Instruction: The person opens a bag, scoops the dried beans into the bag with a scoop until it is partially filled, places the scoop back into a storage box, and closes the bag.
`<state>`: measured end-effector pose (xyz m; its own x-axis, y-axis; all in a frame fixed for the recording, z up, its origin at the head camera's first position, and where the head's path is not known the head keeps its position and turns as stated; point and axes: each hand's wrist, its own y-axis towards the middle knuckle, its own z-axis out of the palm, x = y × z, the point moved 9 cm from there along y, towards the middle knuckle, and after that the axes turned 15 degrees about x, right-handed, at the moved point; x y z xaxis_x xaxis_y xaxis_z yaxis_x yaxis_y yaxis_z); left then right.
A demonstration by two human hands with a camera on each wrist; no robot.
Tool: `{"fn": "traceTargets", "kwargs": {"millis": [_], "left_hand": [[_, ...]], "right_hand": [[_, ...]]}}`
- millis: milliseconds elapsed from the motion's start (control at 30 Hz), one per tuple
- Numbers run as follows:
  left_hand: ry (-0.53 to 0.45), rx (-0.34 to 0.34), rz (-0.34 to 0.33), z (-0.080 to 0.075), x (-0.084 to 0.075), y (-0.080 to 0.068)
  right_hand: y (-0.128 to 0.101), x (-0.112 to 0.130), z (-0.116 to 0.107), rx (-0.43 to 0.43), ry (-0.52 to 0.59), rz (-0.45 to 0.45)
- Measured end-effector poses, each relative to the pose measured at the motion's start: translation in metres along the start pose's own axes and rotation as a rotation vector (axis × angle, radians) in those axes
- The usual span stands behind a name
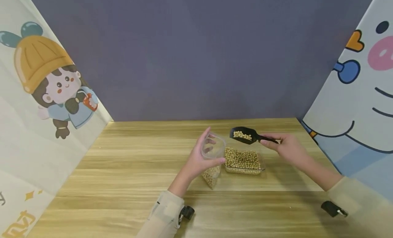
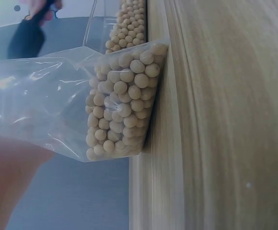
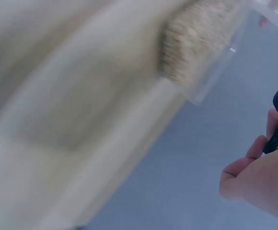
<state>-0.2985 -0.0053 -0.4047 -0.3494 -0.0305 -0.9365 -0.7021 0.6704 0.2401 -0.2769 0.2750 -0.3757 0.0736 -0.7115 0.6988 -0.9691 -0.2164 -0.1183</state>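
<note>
My left hand (image 1: 197, 159) grips a clear plastic bag (image 1: 212, 176) near its mouth, fingers and thumb curved around the top. Pale round beans, like soybeans (image 2: 122, 103), fill the bottom of the bag, which stands on the table in the left wrist view. In my right hand (image 1: 291, 150) is the handle of a black scoop (image 1: 254, 135), pinched between thumb and fingers. A small load of beans (image 1: 242, 135) lies in the scoop, which hangs above a clear rectangular container (image 1: 245, 171) full of the same beans, to the right of the bag mouth.
The wood-grain table (image 1: 129, 169) runs back to a grey-blue wall (image 1: 196, 60). Panels printed with cartoon figures rise at the left (image 1: 18, 128) and right (image 1: 362, 128). Each sleeve has a small black device (image 1: 186, 213) beside it.
</note>
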Motion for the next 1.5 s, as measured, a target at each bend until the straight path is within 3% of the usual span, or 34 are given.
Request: {"fn": "traceTargets", "kwargs": {"millis": [267,500,933,1500], "left_hand": [[-0.002,0.008,0.019,-0.002,-0.003,-0.002],[0.019,-0.021,0.01,-0.004,0.0,-0.003],[0.055,0.003,0.026,0.001,-0.002,-0.002],[0.081,0.031,0.011,0.004,-0.005,-0.001]], "right_hand": [[-0.011,0.057,-0.028,-0.063,-0.172,-0.073],[-0.023,0.09,-0.032,-0.07,-0.296,-0.11],[-0.031,0.113,-0.026,-0.093,-0.373,-0.165],[-0.027,0.115,-0.025,-0.082,-0.404,-0.188]]}}
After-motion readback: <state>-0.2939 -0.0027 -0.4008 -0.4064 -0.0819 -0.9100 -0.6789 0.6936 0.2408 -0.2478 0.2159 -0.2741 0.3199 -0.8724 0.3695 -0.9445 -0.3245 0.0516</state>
